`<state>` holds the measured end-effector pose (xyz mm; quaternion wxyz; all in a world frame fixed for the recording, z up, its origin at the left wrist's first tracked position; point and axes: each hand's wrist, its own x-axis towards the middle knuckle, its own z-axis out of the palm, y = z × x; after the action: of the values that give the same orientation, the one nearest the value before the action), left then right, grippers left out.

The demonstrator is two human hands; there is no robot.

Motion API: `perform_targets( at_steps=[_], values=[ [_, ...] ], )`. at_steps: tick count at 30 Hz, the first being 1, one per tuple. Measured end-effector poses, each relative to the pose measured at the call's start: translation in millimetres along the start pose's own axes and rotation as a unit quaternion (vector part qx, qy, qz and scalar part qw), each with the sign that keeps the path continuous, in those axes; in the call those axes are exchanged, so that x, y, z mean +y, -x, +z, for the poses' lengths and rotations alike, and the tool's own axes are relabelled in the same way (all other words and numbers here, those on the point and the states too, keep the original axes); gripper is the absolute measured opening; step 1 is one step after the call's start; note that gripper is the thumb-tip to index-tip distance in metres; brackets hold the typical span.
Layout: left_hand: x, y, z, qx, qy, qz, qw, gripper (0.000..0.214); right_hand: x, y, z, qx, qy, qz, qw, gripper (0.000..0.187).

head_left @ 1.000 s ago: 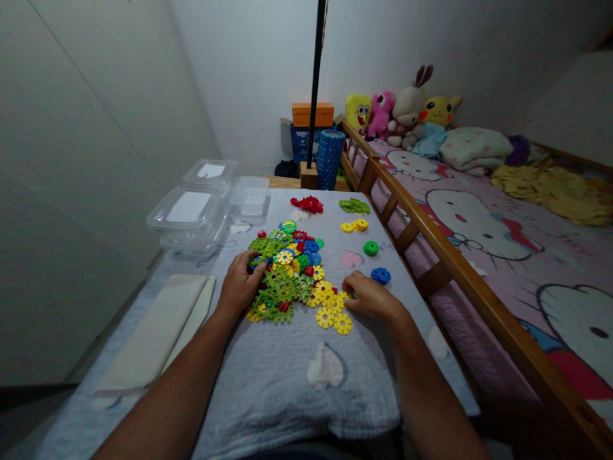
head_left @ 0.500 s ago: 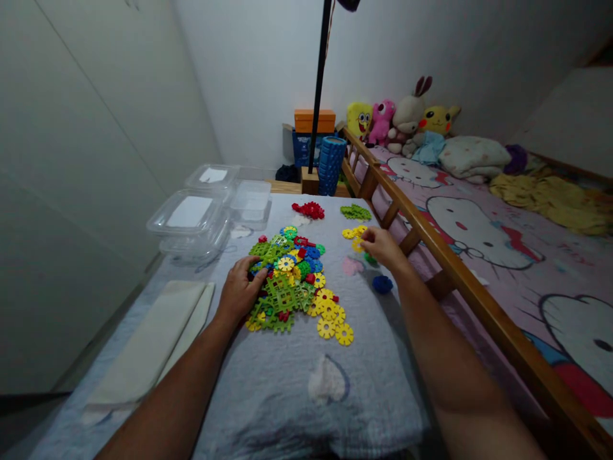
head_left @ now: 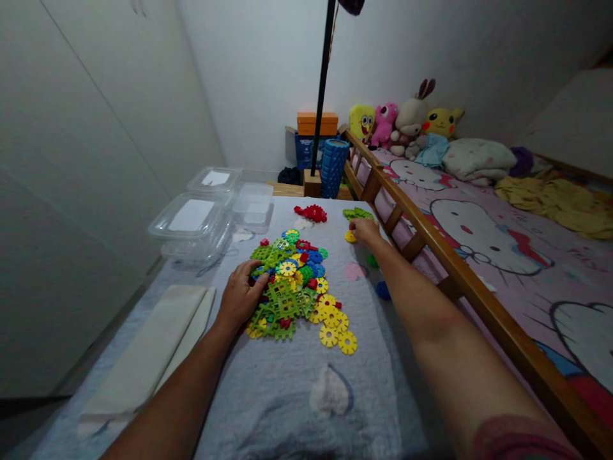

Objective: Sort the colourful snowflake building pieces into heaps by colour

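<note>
A heap of coloured plastic snap-together discs and grids (head_left: 297, 287) lies on a grey quilted cover (head_left: 287, 396). My left hand (head_left: 241, 295) rests on the heap's left edge, fingers curled over green and blue pieces. My right hand (head_left: 364, 230) reaches far forward, fingers bent down onto a small group of yellow discs (head_left: 349, 237). Just beyond it lies a group of green pieces (head_left: 357, 214), and to the left a group of red pieces (head_left: 311, 212). A single green disc (head_left: 372, 260) and a blue disc (head_left: 382, 291) lie beside my right forearm.
Clear plastic lidded boxes (head_left: 191, 223) stand at the back left, a folded pale cloth (head_left: 148, 345) lies near left. A wooden bed rail (head_left: 431, 255) runs along the right, with a bed and plush toys (head_left: 402, 121) behind. A black pole (head_left: 320, 96) and a blue roller (head_left: 332, 167) stand at the back.
My right hand has left the yellow discs at the heap's near right edge and moved forward to the separate yellow group. My left hand has stayed on the heap.
</note>
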<state>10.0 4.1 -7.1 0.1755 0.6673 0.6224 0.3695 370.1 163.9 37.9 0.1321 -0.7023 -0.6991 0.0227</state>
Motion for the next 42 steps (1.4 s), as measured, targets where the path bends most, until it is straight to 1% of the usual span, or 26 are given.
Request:
perform_targets(
  at_steps=[4, 7, 10, 12, 14, 17, 19, 20, 22, 24, 27, 33, 38, 40, 42],
  values=[
    [1.4, 0.3, -0.5, 0.000, 0.001, -0.004, 1.000, 0.048, 1.7, -0.3, 7.7, 0.013, 0.017, -0.002, 1.000, 0.012],
    [0.9, 0.6, -0.5, -0.003, 0.003, -0.002, 1.000, 0.048, 2.1, 3.5, 9.7, 0.042, 0.029, -0.009, 0.999, 0.014],
    [0.4, 0.5, -0.5, 0.000, 0.005, 0.000, 1.000, 0.048, -1.3, 10.8, 4.2, 0.067, 0.019, -0.007, 0.998, 0.017],
    [0.8, 0.3, -0.6, 0.001, 0.006, 0.002, 1.000, 0.047, -7.0, 18.6, -2.8, 0.068, 0.007, -0.001, 0.998, 0.017],
    [1.4, 0.1, -0.6, 0.002, 0.008, 0.001, 1.000, 0.047, -15.2, 29.8, -9.6, 0.046, -0.019, -0.007, 0.999, 0.015],
    [1.1, 0.0, -0.3, 0.003, 0.016, -0.006, 1.000, 0.047, -30.8, 54.4, -13.6, -0.036, -0.099, -0.051, 0.993, 0.014],
    [-0.1, -0.1, -0.1, 0.002, 0.025, -0.011, 1.000, 0.047, -41.6, 74.6, -10.2, -0.091, -0.152, -0.091, 0.980, 0.012],
    [-0.7, -0.2, -0.2, 0.001, 0.029, -0.013, 0.999, 0.048, -46.6, 84.9, -6.8, -0.105, -0.170, -0.107, 0.974, 0.011],
    [-1.3, -0.4, -0.6, 0.001, 0.037, -0.020, 0.999, 0.049, -55.1, 103.3, 2.3, -0.111, -0.194, -0.122, 0.967, 0.010],
    [-0.9, -0.3, -1.4, 0.002, 0.044, -0.029, 0.999, 0.049, -60.8, 116.8, 12.4, -0.097, -0.204, -0.115, 0.967, 0.013],
    [1.5, 0.6, -2.9, 0.005, 0.057, -0.039, 0.998, 0.050, -64.7, 126.2, 24.3, -0.076, -0.218, -0.105, 0.967, 0.020],
    [7.1, 2.4, -5.0, 0.015, 0.081, -0.061, 0.995, 0.050, -67.9, 127.2, 29.8, -0.072, -0.287, -0.091, 0.951, 0.023],
    [0.5, -0.1, -5.6, 0.032, 0.095, -0.086, 0.991, 0.051, -70.2, 128.1, 30.9, -0.070, -0.367, -0.046, 0.926, 0.016],
    [-3.2, -1.3, -6.0, 0.045, 0.108, -0.100, 0.988, 0.051, -70.5, 128.9, 31.0, -0.070, -0.383, -0.029, 0.920, 0.011],
    [-4.6, -1.9, -6.7, 0.051, 0.109, -0.105, 0.987, 0.051, -70.2, 129.5, 29.3, -0.056, -0.394, -0.014, 0.917, 0.007]
  ],
)
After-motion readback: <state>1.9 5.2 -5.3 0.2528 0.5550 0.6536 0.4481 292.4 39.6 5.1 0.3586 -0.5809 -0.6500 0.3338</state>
